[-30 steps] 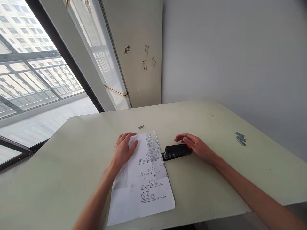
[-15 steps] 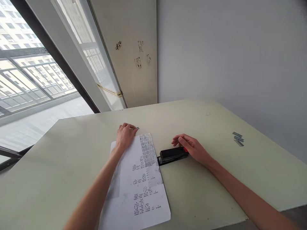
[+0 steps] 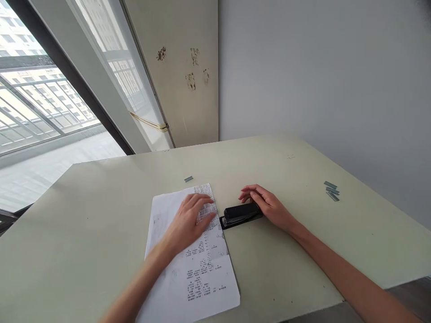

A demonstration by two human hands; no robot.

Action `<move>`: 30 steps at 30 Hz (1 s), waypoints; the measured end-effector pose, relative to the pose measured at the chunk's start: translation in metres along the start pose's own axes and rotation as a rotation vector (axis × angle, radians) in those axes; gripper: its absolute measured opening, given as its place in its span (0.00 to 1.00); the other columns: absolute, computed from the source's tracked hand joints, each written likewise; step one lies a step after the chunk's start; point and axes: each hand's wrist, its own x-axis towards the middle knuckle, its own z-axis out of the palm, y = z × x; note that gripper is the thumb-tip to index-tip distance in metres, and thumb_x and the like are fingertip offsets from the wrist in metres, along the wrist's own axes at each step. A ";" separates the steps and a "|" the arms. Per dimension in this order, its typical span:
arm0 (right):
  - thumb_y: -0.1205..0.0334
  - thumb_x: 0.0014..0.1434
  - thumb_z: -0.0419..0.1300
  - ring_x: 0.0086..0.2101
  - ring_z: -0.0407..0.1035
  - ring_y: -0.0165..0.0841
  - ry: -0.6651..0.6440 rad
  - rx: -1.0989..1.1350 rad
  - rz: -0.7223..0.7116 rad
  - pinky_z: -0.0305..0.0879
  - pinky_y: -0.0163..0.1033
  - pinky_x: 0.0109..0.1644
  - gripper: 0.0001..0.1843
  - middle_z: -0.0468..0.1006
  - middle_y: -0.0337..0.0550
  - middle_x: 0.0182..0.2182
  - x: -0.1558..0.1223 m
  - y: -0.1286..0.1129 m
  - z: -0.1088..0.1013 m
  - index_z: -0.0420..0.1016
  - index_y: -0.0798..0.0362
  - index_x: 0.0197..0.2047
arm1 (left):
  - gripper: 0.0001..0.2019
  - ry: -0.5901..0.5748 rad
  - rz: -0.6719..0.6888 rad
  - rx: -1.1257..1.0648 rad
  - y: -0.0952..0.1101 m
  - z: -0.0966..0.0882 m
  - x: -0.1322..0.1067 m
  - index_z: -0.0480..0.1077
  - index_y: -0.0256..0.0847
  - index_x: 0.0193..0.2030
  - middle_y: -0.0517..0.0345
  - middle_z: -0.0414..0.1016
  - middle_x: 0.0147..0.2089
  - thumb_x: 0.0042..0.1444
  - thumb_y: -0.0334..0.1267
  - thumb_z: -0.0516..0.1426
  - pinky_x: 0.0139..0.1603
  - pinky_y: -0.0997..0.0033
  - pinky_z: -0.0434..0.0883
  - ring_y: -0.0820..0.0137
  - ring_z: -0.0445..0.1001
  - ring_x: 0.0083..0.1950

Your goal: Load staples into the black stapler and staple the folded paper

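Observation:
A printed sheet of paper (image 3: 188, 269) lies on the pale green table (image 3: 101, 215) in front of me. My left hand (image 3: 190, 222) rests flat on the upper part of the sheet, fingers stretched toward its right edge. A black stapler (image 3: 239, 214) lies just right of the paper's top right corner. My right hand (image 3: 269, 204) lies over the stapler's far end, fingers loosely curved along its back side. A small strip of staples (image 3: 188, 179) sits on the table beyond the paper.
Several staple strips (image 3: 331, 190) lie at the right side of the table near the grey wall. A window and a beige door panel stand behind the table's far left corner. The table's front edge runs close at the lower right.
My left hand has come back from the staple strip beyond the paper and now lies on the sheet, nearer the stapler. The right hand stays on the stapler.

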 end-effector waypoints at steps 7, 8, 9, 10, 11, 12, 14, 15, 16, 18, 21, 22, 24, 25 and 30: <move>0.45 0.75 0.47 0.47 0.76 0.39 -0.008 -0.008 -0.003 0.71 0.49 0.57 0.20 0.82 0.47 0.46 -0.003 -0.001 0.002 0.73 0.48 0.54 | 0.29 -0.101 0.021 0.043 -0.017 -0.002 -0.040 0.57 0.55 0.76 0.56 0.58 0.78 0.71 0.51 0.55 0.76 0.43 0.57 0.54 0.52 0.80; 0.45 0.75 0.47 0.46 0.76 0.39 -0.008 -0.010 -0.001 0.71 0.49 0.56 0.20 0.82 0.46 0.46 -0.003 -0.002 0.002 0.73 0.48 0.54 | 0.29 -0.115 0.012 0.052 -0.020 -0.005 -0.042 0.57 0.55 0.76 0.57 0.58 0.78 0.71 0.51 0.55 0.76 0.43 0.57 0.53 0.51 0.80; 0.45 0.75 0.47 0.46 0.77 0.39 -0.011 -0.011 0.001 0.71 0.49 0.56 0.21 0.82 0.46 0.46 -0.003 -0.002 0.002 0.73 0.48 0.53 | 0.28 -0.124 0.002 0.059 -0.021 -0.009 -0.044 0.58 0.55 0.75 0.57 0.58 0.78 0.71 0.51 0.55 0.76 0.43 0.58 0.53 0.51 0.80; 0.44 0.75 0.47 0.46 0.77 0.39 -0.015 -0.012 0.003 0.71 0.49 0.56 0.21 0.82 0.46 0.46 -0.003 -0.003 0.002 0.73 0.48 0.53 | 0.28 -0.125 -0.006 0.065 -0.020 -0.012 -0.044 0.59 0.55 0.75 0.57 0.59 0.77 0.71 0.51 0.55 0.75 0.42 0.59 0.52 0.52 0.80; 0.44 0.75 0.47 0.46 0.77 0.39 -0.021 -0.011 0.007 0.71 0.49 0.56 0.21 0.82 0.46 0.46 -0.002 -0.003 0.002 0.73 0.48 0.53 | 0.27 -0.119 -0.010 0.068 -0.018 -0.014 -0.044 0.61 0.55 0.74 0.57 0.61 0.76 0.71 0.51 0.55 0.74 0.42 0.60 0.52 0.52 0.79; 0.44 0.75 0.48 0.46 0.77 0.39 -0.029 -0.010 0.011 0.71 0.49 0.56 0.21 0.82 0.46 0.47 -0.002 -0.003 0.001 0.73 0.48 0.54 | 0.25 -0.106 -0.008 0.069 -0.014 -0.014 -0.042 0.63 0.55 0.72 0.57 0.64 0.75 0.70 0.51 0.56 0.74 0.43 0.61 0.52 0.54 0.79; 0.43 0.74 0.49 0.46 0.77 0.39 -0.037 -0.009 0.019 0.72 0.48 0.56 0.21 0.82 0.47 0.47 -0.002 -0.004 0.000 0.72 0.48 0.54 | 0.23 -0.069 0.015 0.063 -0.003 -0.011 -0.037 0.69 0.53 0.67 0.56 0.70 0.70 0.68 0.53 0.58 0.73 0.44 0.62 0.53 0.57 0.77; 0.42 0.74 0.49 0.46 0.77 0.39 -0.041 -0.013 0.023 0.72 0.48 0.56 0.22 0.82 0.47 0.47 -0.002 -0.004 0.000 0.72 0.48 0.55 | 0.21 -0.053 0.028 0.055 0.002 -0.008 -0.033 0.71 0.52 0.64 0.55 0.73 0.67 0.67 0.54 0.59 0.72 0.44 0.63 0.52 0.59 0.75; 0.41 0.74 0.49 0.47 0.77 0.39 -0.046 -0.020 0.026 0.72 0.48 0.56 0.22 0.83 0.47 0.47 -0.003 -0.005 -0.001 0.72 0.48 0.55 | 0.20 -0.041 0.039 0.045 0.007 -0.004 -0.029 0.74 0.52 0.61 0.54 0.76 0.64 0.66 0.54 0.61 0.72 0.44 0.64 0.51 0.62 0.74; 0.40 0.74 0.49 0.48 0.77 0.40 -0.064 -0.051 0.030 0.71 0.48 0.55 0.23 0.83 0.47 0.47 -0.004 -0.006 -0.002 0.73 0.47 0.55 | 0.18 -0.020 0.046 0.020 0.015 0.004 -0.022 0.77 0.51 0.56 0.53 0.80 0.59 0.64 0.55 0.62 0.69 0.43 0.65 0.50 0.66 0.70; 0.40 0.69 0.57 0.48 0.76 0.42 -0.123 -0.138 0.001 0.72 0.47 0.53 0.21 0.83 0.45 0.48 -0.007 -0.008 -0.003 0.75 0.45 0.55 | 0.12 0.016 0.043 -0.011 0.017 0.011 -0.018 0.79 0.50 0.50 0.52 0.82 0.53 0.67 0.51 0.60 0.65 0.44 0.69 0.51 0.72 0.64; 0.41 0.66 0.62 0.47 0.76 0.42 -0.144 -0.185 -0.023 0.72 0.46 0.51 0.21 0.83 0.45 0.47 -0.007 -0.009 -0.003 0.76 0.45 0.53 | 0.11 0.028 0.039 -0.017 0.016 0.012 -0.018 0.79 0.50 0.50 0.53 0.82 0.51 0.68 0.50 0.59 0.63 0.45 0.70 0.52 0.73 0.62; 0.42 0.60 0.68 0.42 0.76 0.42 -0.172 -0.280 -0.077 0.72 0.45 0.45 0.20 0.83 0.44 0.44 -0.008 -0.009 -0.002 0.78 0.45 0.48 | 0.11 0.036 0.021 -0.029 0.015 0.011 -0.022 0.79 0.50 0.48 0.53 0.82 0.50 0.69 0.49 0.58 0.60 0.47 0.72 0.53 0.75 0.59; 0.42 0.58 0.70 0.40 0.75 0.41 -0.175 -0.311 -0.092 0.71 0.44 0.42 0.19 0.83 0.43 0.41 -0.009 -0.010 -0.002 0.79 0.45 0.46 | 0.11 0.032 0.007 -0.043 0.015 0.010 -0.024 0.79 0.51 0.48 0.53 0.82 0.49 0.69 0.49 0.58 0.59 0.47 0.72 0.53 0.75 0.57; 0.42 0.60 0.68 0.36 0.74 0.39 -0.136 -0.323 -0.125 0.71 0.43 0.37 0.17 0.83 0.41 0.37 -0.016 -0.026 -0.001 0.81 0.44 0.45 | 0.15 0.123 -0.273 -0.362 0.027 0.001 -0.035 0.76 0.52 0.54 0.53 0.79 0.58 0.65 0.52 0.61 0.47 0.58 0.79 0.54 0.77 0.57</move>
